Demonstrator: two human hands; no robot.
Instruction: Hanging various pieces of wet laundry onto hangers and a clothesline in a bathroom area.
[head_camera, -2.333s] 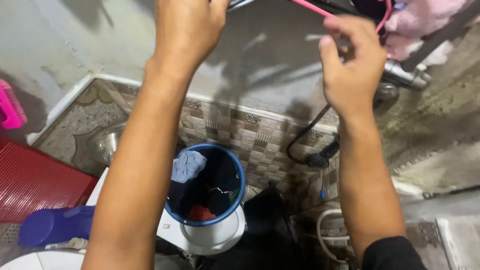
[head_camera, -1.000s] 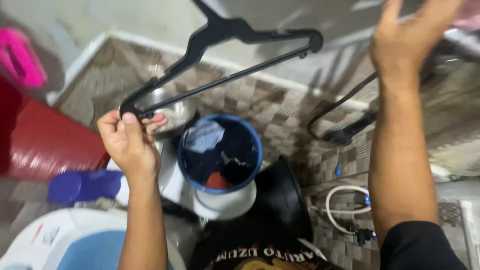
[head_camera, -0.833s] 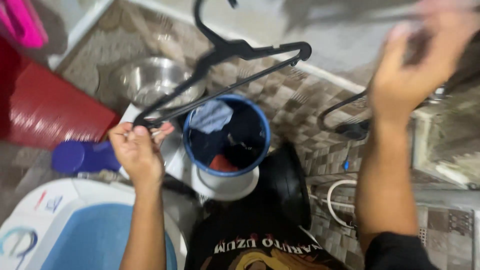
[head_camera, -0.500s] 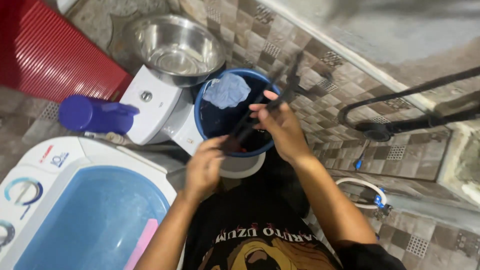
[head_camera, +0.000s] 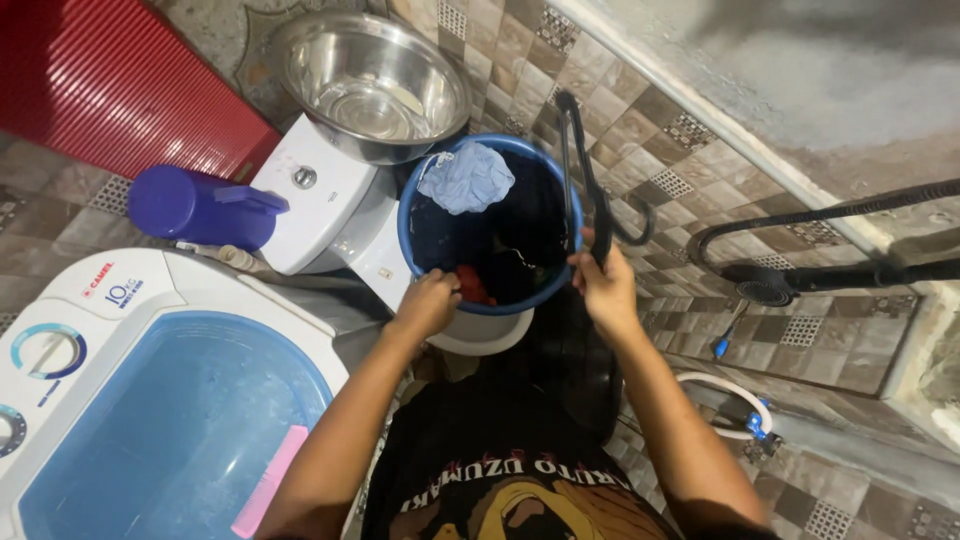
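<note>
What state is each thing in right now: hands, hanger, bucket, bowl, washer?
Left hand: reaching into bucket, at the red cloth.
Right hand: gripping the hanger.
Black hanger: bare, held above the bucket's right rim.
Blue bucket: holding clothes.
Steel bowl: empty, upright.
Washing machine: lid shut.

Even indoor light, sharp frame.
Glare glints off the steel bowl (head_camera: 370, 80); the bucket (head_camera: 490, 225) interior is dark, and wide-angle distortion bends the edges.
</note>
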